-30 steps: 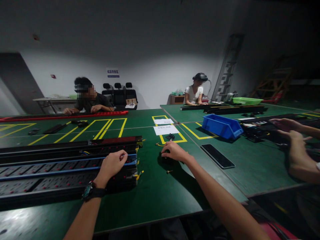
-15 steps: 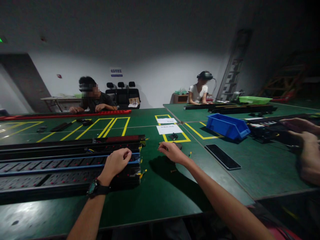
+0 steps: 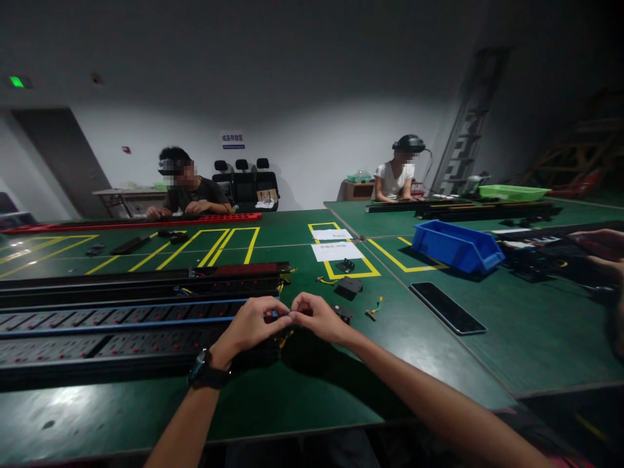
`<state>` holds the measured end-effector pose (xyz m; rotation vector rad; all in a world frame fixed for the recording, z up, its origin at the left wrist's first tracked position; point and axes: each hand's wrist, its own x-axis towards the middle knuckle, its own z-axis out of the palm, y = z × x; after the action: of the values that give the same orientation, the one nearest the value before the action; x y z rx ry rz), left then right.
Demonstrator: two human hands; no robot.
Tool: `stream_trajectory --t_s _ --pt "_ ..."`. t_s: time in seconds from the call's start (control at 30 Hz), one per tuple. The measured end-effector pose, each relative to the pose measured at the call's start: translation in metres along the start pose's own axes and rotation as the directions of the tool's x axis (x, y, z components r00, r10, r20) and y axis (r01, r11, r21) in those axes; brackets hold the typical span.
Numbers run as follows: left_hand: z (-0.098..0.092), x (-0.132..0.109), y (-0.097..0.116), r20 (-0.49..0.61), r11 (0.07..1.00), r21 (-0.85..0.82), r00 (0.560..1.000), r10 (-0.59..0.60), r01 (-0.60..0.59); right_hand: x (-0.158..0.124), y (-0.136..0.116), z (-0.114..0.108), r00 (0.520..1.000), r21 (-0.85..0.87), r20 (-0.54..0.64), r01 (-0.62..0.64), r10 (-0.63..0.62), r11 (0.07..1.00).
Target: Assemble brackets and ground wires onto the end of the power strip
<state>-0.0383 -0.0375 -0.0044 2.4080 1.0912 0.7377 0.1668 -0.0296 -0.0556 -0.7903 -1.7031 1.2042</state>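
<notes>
**Pinching at the power strip's end**

Curls the left hand (image 3: 251, 325) and the right hand (image 3: 318, 318) shut, with fingertips (image 3: 277, 307) meeting between them. Cannot tell what sits in the pinch. Works right over the near end of a long black power strip (image 3: 121, 322), which stretches away past the left hand. Wears a wristwatch (image 3: 207, 372) behind that hand. Just beyond the right hand, small black parts (image 3: 349, 286) and a yellow-green wire stub (image 3: 374, 309) on the green table (image 3: 292, 390). Farther right, a phone (image 3: 447, 307), then a blue bin (image 3: 455, 246).
</notes>
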Motion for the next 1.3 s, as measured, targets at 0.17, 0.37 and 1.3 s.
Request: stream_trajectory --t_s 0.17,0.37,1.3 --pt "-0.006 -0.003 -0.005 0.038 0.999 -0.012 0.998 -0.042 0.042 -0.003 -0.005 -0.005 0.999 -0.072 0.053 0.009 -0.005 0.997" --pt "-0.009 -0.008 -0.011 0.026 0.996 0.039 0.997 -0.079 0.078 -0.009 -0.004 -0.014 0.981 -0.464 0.177 0.156 -0.081 0.872" --pt "-0.005 -0.012 -0.001 0.116 0.992 0.085 0.988 -0.099 0.089 -0.010 0.003 -0.010 0.965 -0.538 0.236 0.224 -0.110 0.813"
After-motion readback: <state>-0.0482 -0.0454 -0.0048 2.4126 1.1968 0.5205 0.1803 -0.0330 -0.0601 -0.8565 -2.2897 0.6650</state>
